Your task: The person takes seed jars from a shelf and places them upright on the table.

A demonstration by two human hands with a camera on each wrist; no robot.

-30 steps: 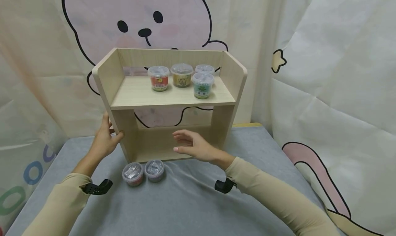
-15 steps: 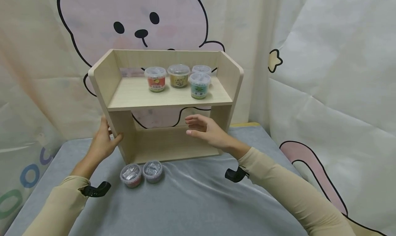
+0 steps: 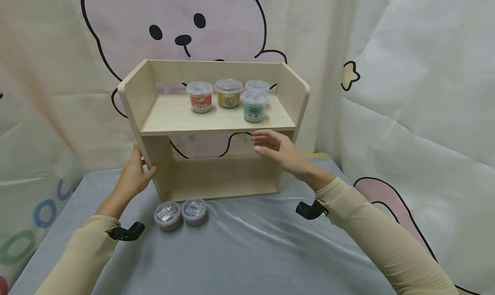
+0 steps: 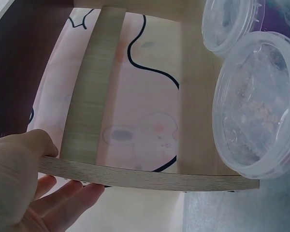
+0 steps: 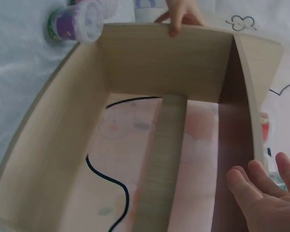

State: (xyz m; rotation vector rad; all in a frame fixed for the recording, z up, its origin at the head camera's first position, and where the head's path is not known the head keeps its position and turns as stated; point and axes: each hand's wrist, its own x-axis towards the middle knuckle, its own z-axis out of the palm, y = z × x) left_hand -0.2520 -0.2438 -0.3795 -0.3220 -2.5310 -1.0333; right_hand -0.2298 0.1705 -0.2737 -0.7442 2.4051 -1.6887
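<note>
A pale wooden two-tier shelf (image 3: 216, 125) stands on the grey cloth. My left hand (image 3: 136, 174) grips the edge of its left side panel, thumb on the inner face and fingers outside, as the left wrist view shows. My right hand (image 3: 281, 154) hangs in front of the upper board's front edge near the right side, fingers loosely bent and holding nothing. On the upper board stand lidded plastic tubs: one with a red label (image 3: 200, 98), one yellow (image 3: 228, 94), one green (image 3: 254, 107), and another tub (image 3: 257, 85) partly hidden behind the green one.
Two small clear-lidded tubs, a reddish one (image 3: 168, 216) and a purple one (image 3: 194, 212), sit on the grey tablecloth (image 3: 239, 252) before the shelf's lower left corner. A printed curtain (image 3: 224, 20) hangs close behind the shelf.
My right hand has moved rightward and up, from before the lower compartment to the upper board's front edge. My left hand keeps its grip on the side panel.
</note>
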